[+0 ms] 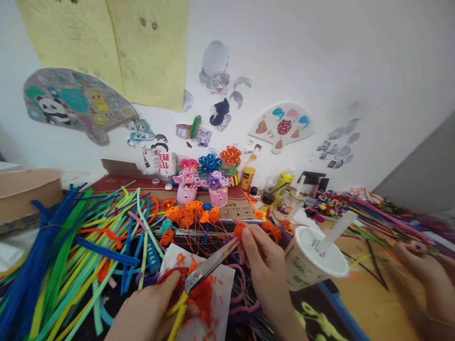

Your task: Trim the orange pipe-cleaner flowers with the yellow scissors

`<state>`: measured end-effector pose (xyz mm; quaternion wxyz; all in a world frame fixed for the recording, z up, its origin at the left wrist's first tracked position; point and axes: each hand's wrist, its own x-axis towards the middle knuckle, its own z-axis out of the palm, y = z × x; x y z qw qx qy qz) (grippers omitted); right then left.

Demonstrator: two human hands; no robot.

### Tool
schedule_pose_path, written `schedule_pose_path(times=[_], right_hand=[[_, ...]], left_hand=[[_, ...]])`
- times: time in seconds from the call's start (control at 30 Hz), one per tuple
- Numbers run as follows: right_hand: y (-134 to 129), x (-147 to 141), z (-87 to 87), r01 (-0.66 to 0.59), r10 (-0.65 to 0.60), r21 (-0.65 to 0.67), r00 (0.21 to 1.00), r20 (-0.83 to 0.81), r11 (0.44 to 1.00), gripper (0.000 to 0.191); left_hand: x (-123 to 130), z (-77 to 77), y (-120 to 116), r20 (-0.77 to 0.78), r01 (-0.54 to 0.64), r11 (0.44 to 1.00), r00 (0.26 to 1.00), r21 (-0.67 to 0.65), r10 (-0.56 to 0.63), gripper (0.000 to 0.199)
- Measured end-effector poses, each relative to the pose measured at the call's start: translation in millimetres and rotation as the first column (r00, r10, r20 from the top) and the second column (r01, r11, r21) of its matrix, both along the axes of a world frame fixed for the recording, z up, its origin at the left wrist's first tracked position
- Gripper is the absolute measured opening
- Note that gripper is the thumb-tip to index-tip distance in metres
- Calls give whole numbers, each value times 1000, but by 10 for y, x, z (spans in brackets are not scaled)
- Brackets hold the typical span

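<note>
My left hand (147,305) is closed around the scissors (209,267), which have yellow and red on their handles. Their blades point up and to the right, with the tips at an orange pipe-cleaner flower (240,231). My right hand (261,260) pinches that flower between thumb and fingers, which partly cover it. Under the scissors lies a white sheet of paper (225,279) scattered with orange fuzz clippings (204,303). Just beyond it, several finished orange flowers (188,215) on thin stems rest in a bunch.
Colourful pipe cleaners (88,255) heap up at left. A lidded cup (309,265) with a straw stands close by my right hand. Small flower pots (186,194) and a drink bottle (249,173) line the back. At far right is another person's hand (423,270).
</note>
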<state>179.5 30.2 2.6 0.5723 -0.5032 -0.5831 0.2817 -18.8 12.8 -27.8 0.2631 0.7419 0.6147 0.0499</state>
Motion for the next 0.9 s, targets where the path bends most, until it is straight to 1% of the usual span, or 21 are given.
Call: schedule_pose_path(times=[0.1,0.2,0.33,0.5,0.63,0.73,0.8,0.9], right_hand=[[5,-1,2,-2,2,8,1000,4,1000,31],[7,-3,3,9,-10,29,1000,19,1000,29],[10,-7,8,22,-24,52,999,41,998,31],[12,1,21,43,-48,87,997,55,995,32],[3,5,22,37,-43,95,997,61,995,33],[-4,-2,23,46,-53,95,996,68,994,29],[-5,-9,26,49,-55,90,996,67,995,27],[-5,-13,24,44,-49,83,997,61,996,29]], left_hand=[[-15,-4,-12,-27,17,1000,999,-19,-18,33],[-40,-15,-26,-55,31,1000,998,-3,-32,32],[-41,1,-36,-76,26,999,997,28,-23,29],[-10,41,-15,-70,7,1000,998,13,-6,27],[-16,37,-9,-55,27,1000,998,-4,-27,31],[-17,37,-22,-94,21,999,995,-33,-24,36],[-12,37,-30,-120,18,999,993,-26,-21,36],[-3,34,-34,-104,20,1000,994,-5,-20,32]])
